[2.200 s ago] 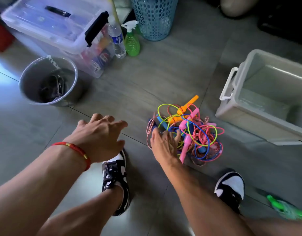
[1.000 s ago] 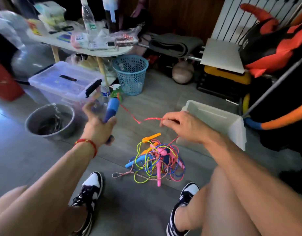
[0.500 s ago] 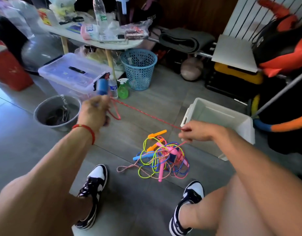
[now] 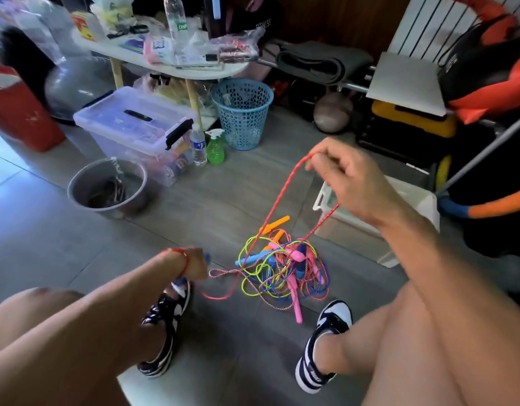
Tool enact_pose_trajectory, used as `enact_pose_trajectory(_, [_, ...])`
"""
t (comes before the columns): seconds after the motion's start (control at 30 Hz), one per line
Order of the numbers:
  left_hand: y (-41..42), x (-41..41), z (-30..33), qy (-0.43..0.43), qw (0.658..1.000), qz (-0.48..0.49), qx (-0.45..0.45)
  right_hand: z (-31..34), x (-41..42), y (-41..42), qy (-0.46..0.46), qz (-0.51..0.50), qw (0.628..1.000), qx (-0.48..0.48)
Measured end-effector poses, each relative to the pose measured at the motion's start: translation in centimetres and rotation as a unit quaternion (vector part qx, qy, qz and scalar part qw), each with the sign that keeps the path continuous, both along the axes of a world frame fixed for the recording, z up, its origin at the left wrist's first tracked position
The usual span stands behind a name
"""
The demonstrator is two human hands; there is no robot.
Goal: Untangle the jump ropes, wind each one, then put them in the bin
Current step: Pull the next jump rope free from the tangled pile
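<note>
— While the red twisted cord point(image 4: 285, 190) is lifted like this, where do things stand?

— I have my right hand point(image 4: 345, 175) pinching that cord at its high point, fingers curled round it, so it hangs in two runs down into the tangle point(image 4: 282, 271) on the floor point(image 4: 223, 206). My left hand point(image 4: 194, 265), low and near, is clamped round a blue handle point(image 4: 206, 256); it is blurred, so I can't say more of the grip.

— How would you free it cleanly?

— I'd judge slow, steady lifting is best, feeding the cord hand over hand and following where it dives under the other loops. A sharp tug would likely cinch the knot tighter.

— What are the ropes like?

— Mine looks braided, red and white, a bit rough. The yellow-green, blue and pink ones are thin, smooth, springy-looking plastic in loose coils, with slim tapered handles in orange point(image 4: 274, 224) and pink point(image 4: 297, 306).

— And the bin?

— White bin point(image 4: 352, 232), rigid plastic, just right of the pile, partly behind my arm. Farther left stand a grey metal bucket point(image 4: 106, 187) and a clear lidded box point(image 4: 132, 124).
</note>
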State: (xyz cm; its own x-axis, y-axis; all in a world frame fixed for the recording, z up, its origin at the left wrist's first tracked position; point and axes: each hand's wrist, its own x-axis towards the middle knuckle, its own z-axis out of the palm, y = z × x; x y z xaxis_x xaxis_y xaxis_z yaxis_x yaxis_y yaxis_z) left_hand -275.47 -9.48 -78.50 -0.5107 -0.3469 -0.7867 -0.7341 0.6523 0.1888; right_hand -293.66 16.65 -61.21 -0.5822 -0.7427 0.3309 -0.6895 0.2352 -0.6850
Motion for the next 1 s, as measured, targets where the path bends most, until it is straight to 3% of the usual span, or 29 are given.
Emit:
enact_pose_trajectory(0.1, [4.4, 1.4, -0.1, -0.088, 0.975, -0.197, 0.052, -0.4, 2.0, -0.7, 0.039, 0.065, 0.995, 0.068])
enact_pose_trajectory(0.13, [5.7, 1.4, 0.0, -0.072, 0.959, -0.269, 0.043, -0.8, 2.2, -0.8, 0.036, 0.081, 0.992, 0.092])
enact_pose_trajectory(0.17, [7.1, 1.4, 1.6, -0.049, 0.958, -0.278, 0.042, -1.1, 2.4, -0.8, 0.031, 0.093, 0.989, 0.114])
enact_pose_trajectory(0.23, [7.4, 0.8, 3.1, 0.101, 0.977, -0.169, 0.087, -1.9, 2.7, -1.0, 0.024, 0.108, 0.981, 0.157])
enact_pose_trajectory(0.27, [7.3, 0.1, 4.4, 0.195, 0.962, -0.116, 0.153, -2.2, 2.8, -1.1, 0.028, 0.113, 0.977, 0.177])
enact_pose_trajectory(0.33, [7.4, -0.2, 7.2, 0.296, 0.881, -0.023, 0.368, -2.8, 3.0, -1.4, 0.033, 0.12, 0.97, 0.208])
enact_pose_trajectory(0.4, [8.1, -0.2, 9.3, 0.328, 0.815, 0.028, 0.477, -3.2, 3.1, -1.9, 0.043, 0.13, 0.965, 0.222])
enact_pose_trajectory(0.43, [8.1, 0.1, 9.7, 0.348, 0.817, 0.031, 0.459, -3.4, 3.1, -2.1, 0.046, 0.131, 0.964, 0.225])
enact_pose_trajectory(0.53, [5.5, 0.1, 10.1, 0.44, 0.846, 0.087, 0.29, -4.4, 1.6, -2.0, 0.046, 0.117, 0.947, 0.295])
enact_pose_trajectory(0.63, [0.8, 0.1, 9.9, 0.479, 0.838, 0.216, 0.143, -5.3, -1.7, -0.5, -0.005, 0.115, 0.881, 0.46])
enact_pose_trajectory(0.73, [-3.3, 0.1, 6.9, 0.406, 0.884, 0.226, -0.046, -6.4, -3.4, 0.0, 0.011, 0.069, 0.826, 0.559])
enact_pose_trajectory(0.77, [-3.7, 0.1, 5.9, 0.349, 0.91, 0.203, -0.091, -6.6, -3.5, -0.2, 0.027, 0.057, 0.834, 0.548])
enact_pose_trajectory(0.83, [-2.8, 0.1, 4.7, 0.211, 0.957, 0.109, -0.168, -6.3, -2.5, -1.0, 0.026, 0.068, 0.888, 0.455])
enact_pose_trajectory(0.87, [-1.7, -0.1, 4.5, 0.193, 0.965, 0.059, -0.168, -5.9, -1.4, -1.5, 0.015, 0.085, 0.913, 0.398])
enact_pose_trajectory(0.9, [0.0, -0.4, 4.6, 0.233, 0.964, 0.014, -0.127, -5.4, 0.0, -2.1, 0.006, 0.102, 0.931, 0.349])
enact_pose_trajectory(1.0, [6.3, -1.0, 6.3, 0.394, 0.902, -0.028, 0.172, -4.6, 3.5, -3.4, 0.015, 0.125, 0.958, 0.259])
